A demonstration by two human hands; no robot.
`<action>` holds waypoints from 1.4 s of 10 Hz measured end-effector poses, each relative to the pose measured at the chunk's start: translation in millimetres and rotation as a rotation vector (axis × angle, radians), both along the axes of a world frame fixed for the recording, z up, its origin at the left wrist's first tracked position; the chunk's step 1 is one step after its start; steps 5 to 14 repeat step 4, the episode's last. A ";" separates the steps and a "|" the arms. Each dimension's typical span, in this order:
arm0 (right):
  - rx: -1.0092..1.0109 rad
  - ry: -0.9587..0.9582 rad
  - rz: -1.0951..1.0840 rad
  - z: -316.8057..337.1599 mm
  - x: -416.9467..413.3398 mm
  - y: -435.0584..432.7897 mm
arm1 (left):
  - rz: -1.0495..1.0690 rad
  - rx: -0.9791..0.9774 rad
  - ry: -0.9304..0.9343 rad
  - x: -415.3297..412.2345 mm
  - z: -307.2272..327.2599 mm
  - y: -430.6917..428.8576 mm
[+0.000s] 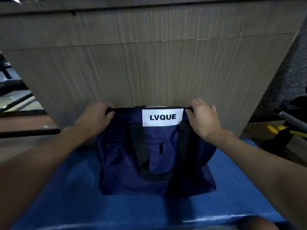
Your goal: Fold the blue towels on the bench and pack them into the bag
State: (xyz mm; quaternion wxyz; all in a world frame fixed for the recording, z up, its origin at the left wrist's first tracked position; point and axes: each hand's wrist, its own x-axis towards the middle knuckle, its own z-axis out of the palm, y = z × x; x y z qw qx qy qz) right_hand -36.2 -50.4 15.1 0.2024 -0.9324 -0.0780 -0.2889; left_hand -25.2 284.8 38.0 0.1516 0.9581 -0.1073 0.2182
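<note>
A navy blue bag with black straps, a small zipped front pocket and a white label reading LVQUE stands upright on the blue bench, against a wood-grain panel. My left hand grips the bag's top edge at its left corner. My right hand grips the top edge at the right corner. The bag's mouth looks closed, and its inside is hidden. No loose towel shows in this view.
The tall wood-grain panel rises right behind the bag. Dark metal bars and a brown surface lie to the left. At the right stand black equipment with yellow parts and a grey tube.
</note>
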 end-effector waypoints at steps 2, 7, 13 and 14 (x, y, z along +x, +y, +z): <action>-0.238 0.400 0.075 -30.8 -14.0 21.0 | 0.026 0.087 0.402 -20.7 -46.8 29.2; -0.148 0.437 0.087 -11.2 -20.3 47.7 | 0.106 -0.298 0.362 -49.7 -31.9 42.4; -0.148 0.437 0.087 -11.2 -20.3 47.7 | 0.106 -0.298 0.362 -49.7 -31.9 42.4; -0.148 0.437 0.087 -11.2 -20.3 47.7 | 0.106 -0.298 0.362 -49.7 -31.9 42.4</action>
